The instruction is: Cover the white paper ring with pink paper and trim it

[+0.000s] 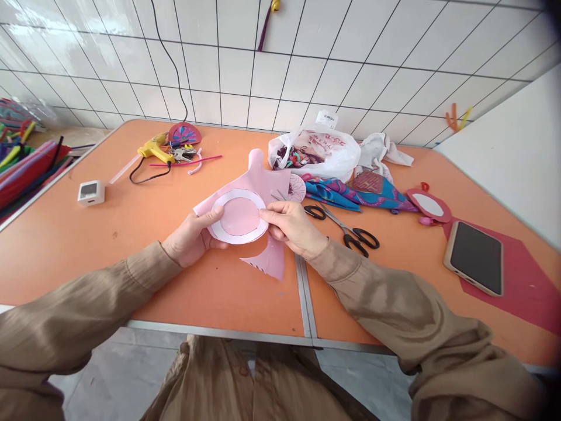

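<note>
My left hand (190,237) and my right hand (293,227) hold a pink sheet (267,181) with cut, irregular edges above the orange table (87,245). A white paper ring (218,209) lies on top of the pink sheet, and both thumbs pinch ring and sheet together at its left and right sides. Through the ring the pink shows as a round disc. A curved pink corner (270,262) hangs below my right hand. Black-handled scissors (346,229) lie just right of my right hand.
A phone (475,257) rests on a red sheet (530,286) at the right. Behind are a white plastic bag (324,153), blue patterned cloth (350,192), a red-rimmed oval piece (429,204), a yellow glue gun (154,149), keys (183,153) and a small white box (91,192). Coloured pipe cleaners (21,169) lie far left.
</note>
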`<state>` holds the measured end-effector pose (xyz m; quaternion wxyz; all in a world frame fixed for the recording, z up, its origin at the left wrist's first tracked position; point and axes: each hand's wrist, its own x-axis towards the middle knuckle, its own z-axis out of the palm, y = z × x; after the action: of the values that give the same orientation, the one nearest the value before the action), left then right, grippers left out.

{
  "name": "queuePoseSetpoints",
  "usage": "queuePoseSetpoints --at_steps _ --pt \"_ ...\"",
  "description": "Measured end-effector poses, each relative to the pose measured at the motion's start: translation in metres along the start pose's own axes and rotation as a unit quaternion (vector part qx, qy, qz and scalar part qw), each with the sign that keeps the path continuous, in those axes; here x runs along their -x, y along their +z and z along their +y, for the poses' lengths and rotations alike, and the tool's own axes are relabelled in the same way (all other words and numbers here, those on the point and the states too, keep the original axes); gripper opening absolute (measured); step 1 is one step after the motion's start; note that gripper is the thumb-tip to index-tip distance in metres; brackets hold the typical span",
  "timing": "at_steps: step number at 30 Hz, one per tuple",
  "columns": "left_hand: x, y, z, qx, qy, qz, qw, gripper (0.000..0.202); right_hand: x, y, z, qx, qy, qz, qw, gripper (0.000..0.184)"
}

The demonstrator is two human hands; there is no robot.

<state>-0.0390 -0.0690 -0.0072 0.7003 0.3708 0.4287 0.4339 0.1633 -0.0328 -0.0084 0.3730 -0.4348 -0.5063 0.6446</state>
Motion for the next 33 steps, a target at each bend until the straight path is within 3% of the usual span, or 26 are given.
queuePoseSetpoints --at_steps 3,6,11,15,18,24,29,33 --pt "0.003 0.003 0.000 0.002 -0.011 0.014 1.000 0.040 0.001 0.000 0.000 -0.001 -0.004 0.003 1.000 0.040" --pt "0.002 0.006 -0.004 0.032 0.038 0.054 0.997 0.036 0.001 0.000 0.001 -0.002 -0.011 0.003 1.000 0.038" --pt "-0.004 0.007 -0.015 0.056 0.073 0.047 0.995 0.038 0.001 0.002 0.003 -0.009 -0.004 -0.001 1.000 0.038" --pt "-0.008 0.007 -0.023 0.042 0.125 0.083 0.988 0.039 0.000 0.002 0.005 -0.016 0.008 -0.004 1.000 0.039" --pt "-0.008 0.007 -0.024 0.031 0.129 0.086 0.987 0.041 0.000 0.001 0.006 -0.020 0.012 -0.004 1.000 0.037" --pt "-0.006 0.002 -0.010 0.011 0.114 0.078 0.990 0.042 0.000 0.000 0.008 -0.020 0.013 -0.009 1.000 0.039" --pt "-0.009 -0.012 0.010 -0.083 0.056 0.085 0.991 0.042 -0.001 0.000 0.009 -0.020 0.009 -0.011 1.000 0.039" --pt "-0.011 -0.011 0.015 -0.139 0.075 0.122 0.980 0.039 -0.001 0.000 0.008 -0.019 0.010 -0.013 1.000 0.037"
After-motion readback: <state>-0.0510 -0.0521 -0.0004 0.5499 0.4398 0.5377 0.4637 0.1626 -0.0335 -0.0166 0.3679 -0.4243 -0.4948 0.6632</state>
